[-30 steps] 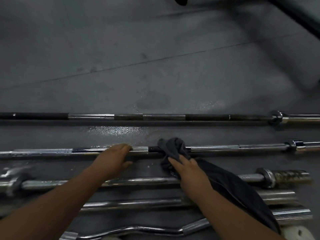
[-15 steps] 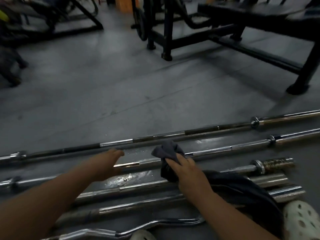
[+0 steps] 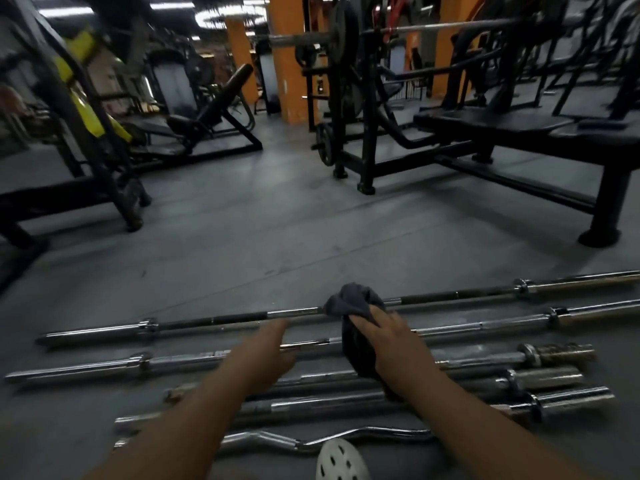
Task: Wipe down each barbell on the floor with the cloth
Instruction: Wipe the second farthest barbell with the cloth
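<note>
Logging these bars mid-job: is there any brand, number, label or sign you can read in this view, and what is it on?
No text is legible.
Pale tag on the orange pillar: too blurred to read.
Second pale tag on the black rack: too blurred to read.
The barbells: no readable markings.

Farthest long steel barbell (image 3: 214, 319): R end off frame, mid shaft under bunched dark grey cloth (image 3: 353, 301). Second long chrome barbell (image 3: 173, 361): R end cut too, mid behind left hand (image 3: 263, 351), motion-blurred, contact w/ bar unclear. Right hand (image 3: 384, 337) covers cloth's lower part; grip vs press can't tell. Wavy chrome curl bar (image 3: 311, 443): R end behind forearm. White perforated clog (image 3: 341, 460) cut by bottom edge.
</note>
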### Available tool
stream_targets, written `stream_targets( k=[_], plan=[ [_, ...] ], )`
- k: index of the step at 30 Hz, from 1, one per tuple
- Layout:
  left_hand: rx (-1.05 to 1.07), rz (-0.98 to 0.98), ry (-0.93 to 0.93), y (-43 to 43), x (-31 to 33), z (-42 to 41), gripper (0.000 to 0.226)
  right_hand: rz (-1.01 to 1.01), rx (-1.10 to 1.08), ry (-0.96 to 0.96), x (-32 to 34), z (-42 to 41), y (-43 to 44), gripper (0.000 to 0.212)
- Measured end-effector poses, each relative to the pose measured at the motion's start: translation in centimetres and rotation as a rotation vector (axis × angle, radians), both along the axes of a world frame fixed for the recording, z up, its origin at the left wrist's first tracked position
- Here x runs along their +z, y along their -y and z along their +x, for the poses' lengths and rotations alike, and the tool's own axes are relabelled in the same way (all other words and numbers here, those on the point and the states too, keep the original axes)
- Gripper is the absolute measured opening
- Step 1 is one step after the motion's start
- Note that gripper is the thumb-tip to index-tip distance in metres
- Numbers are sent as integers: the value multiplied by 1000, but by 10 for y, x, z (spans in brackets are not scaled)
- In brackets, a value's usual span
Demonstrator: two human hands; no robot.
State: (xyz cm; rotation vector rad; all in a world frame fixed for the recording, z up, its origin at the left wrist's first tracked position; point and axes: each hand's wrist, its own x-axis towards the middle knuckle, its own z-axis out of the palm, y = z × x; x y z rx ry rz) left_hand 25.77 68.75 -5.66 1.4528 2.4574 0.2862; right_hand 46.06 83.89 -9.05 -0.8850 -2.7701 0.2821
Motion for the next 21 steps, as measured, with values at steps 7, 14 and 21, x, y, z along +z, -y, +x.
stream_targets(
  k=[7, 14, 21],
  plan=[
    [-105, -57, -227, 4, 34, 16, 63, 6, -6, -68, 4, 17, 23, 74],
    [-9, -137, -180, -11, -10, -7, 60, 33, 4, -56, -14, -15, 6, 73],
    [74, -293, -35, -14, -87, -63, 71, -81, 16, 61, -50, -64, -21, 74]
  ],
)
